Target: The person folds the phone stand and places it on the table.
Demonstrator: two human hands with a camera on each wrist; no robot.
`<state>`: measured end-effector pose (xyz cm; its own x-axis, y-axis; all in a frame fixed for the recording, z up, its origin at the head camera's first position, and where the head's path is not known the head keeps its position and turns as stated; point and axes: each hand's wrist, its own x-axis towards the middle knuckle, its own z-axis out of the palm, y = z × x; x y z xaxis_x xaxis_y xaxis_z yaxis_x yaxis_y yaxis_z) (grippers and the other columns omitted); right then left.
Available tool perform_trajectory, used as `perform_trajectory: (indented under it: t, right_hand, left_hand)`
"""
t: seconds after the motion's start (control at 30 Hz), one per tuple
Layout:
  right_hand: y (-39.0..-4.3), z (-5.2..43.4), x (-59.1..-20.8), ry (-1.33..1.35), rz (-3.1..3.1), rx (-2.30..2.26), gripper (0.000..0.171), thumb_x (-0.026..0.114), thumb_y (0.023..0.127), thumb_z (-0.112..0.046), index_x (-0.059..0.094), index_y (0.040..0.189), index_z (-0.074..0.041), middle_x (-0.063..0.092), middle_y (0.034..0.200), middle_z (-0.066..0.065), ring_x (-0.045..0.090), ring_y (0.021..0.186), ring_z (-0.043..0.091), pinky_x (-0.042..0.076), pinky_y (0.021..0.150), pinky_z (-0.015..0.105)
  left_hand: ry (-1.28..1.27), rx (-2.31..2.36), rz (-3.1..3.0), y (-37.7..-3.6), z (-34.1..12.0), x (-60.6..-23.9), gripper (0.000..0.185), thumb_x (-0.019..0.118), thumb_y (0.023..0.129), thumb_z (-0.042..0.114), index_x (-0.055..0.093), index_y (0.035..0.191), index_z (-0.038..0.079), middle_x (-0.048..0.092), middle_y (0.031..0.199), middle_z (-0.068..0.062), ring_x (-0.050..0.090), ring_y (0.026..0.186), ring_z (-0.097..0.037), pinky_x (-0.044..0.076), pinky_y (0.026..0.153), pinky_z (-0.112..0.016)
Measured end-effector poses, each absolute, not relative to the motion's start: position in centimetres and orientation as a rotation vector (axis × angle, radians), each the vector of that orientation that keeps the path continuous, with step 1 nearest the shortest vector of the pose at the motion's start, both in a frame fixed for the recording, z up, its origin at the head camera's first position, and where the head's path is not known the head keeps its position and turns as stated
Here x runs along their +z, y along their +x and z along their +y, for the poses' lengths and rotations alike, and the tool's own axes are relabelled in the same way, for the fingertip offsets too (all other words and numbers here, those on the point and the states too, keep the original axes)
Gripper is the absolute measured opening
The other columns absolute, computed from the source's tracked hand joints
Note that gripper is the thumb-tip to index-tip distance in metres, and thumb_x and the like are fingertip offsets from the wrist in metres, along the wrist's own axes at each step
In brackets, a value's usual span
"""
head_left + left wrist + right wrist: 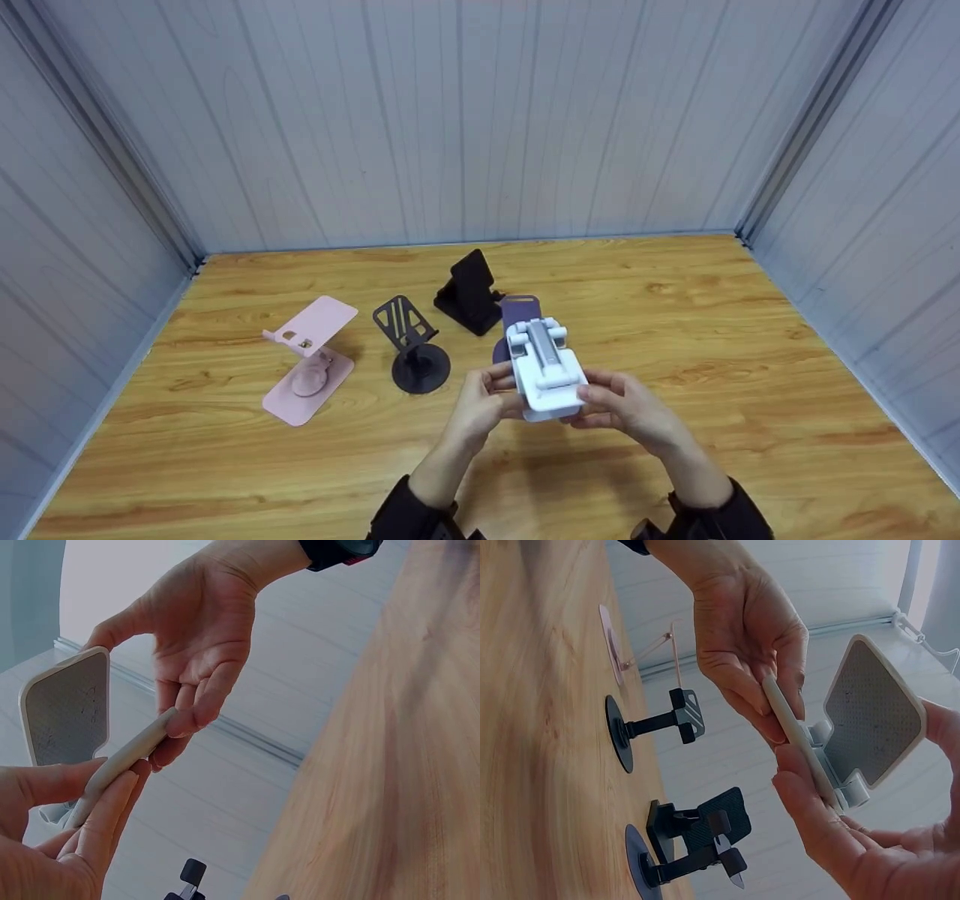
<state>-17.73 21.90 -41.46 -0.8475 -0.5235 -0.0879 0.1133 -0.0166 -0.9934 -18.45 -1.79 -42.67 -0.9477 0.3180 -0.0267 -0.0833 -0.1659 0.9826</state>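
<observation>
A white phone stand (pixel 551 367) is held above the wooden table between both hands. Its upper plate, with a grey pad (pixel 874 712), is folded out at an angle from the base (pixel 124 757) in the wrist views. My left hand (pixel 480 409) pinches one edge of the base between thumb and fingers. My right hand (pixel 626 405) grips the opposite side, with its fingers at the base and a digit touching the plate's edge. Partly hidden behind the white stand in the head view is a purple phone stand (pixel 521 307).
On the table (pixel 750 360) left of the hands stand a pink phone stand (pixel 309 379) and a dark phone stand with a round base (pixel 420 369). A black phone stand (pixel 472 292) is farther back. Pale panel walls (pixel 480 127) enclose the table's back and sides.
</observation>
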Motion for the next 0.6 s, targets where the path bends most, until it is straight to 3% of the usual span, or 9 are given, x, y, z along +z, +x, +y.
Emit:
perform_trajectory:
  t: [0.33,0.5,0.6]
  right_hand:
    - [-17.63,21.88,-41.49,-0.431,1.873,-1.908,0.076,0.058,0.108,-0.019,0.023,0.152,0.032,0.070,0.121,0.005,0.073,0.106,0.011,0.064,0.097,0.028]
    - [-17.61,22.01,-41.49,-0.415,1.893,-1.923,0.083,0.059,0.106,-0.022,0.018,0.152,0.034,0.070,0.128,0.011,0.073,0.108,0.010,0.064,0.098,0.029]
    - [-17.70,22.05,-41.39,-0.386,1.900,-1.930,0.084,0.060,0.105,-0.022,0.019,0.152,0.033,0.072,0.124,0.009,0.073,0.107,0.009,0.064,0.098,0.028]
  left_hand:
    - [0.298,2.171,1.838,-18.37,-1.79,-42.52,0.062,0.062,0.087,-0.008,0.049,0.145,-0.025,0.069,0.133,-0.037,0.075,0.100,-0.016,0.065,0.081,-0.024]
    - [0.302,2.182,1.792,-18.31,-1.73,-42.27,0.057,0.059,0.095,-0.003,0.045,0.145,-0.028,0.067,0.136,-0.039,0.074,0.102,-0.017,0.064,0.082,-0.022]
    - [0.294,2.210,1.751,-18.28,-1.72,-42.17,0.053,0.055,0.101,-0.001,0.044,0.145,-0.029,0.068,0.134,-0.038,0.074,0.102,-0.016,0.064,0.085,-0.022]
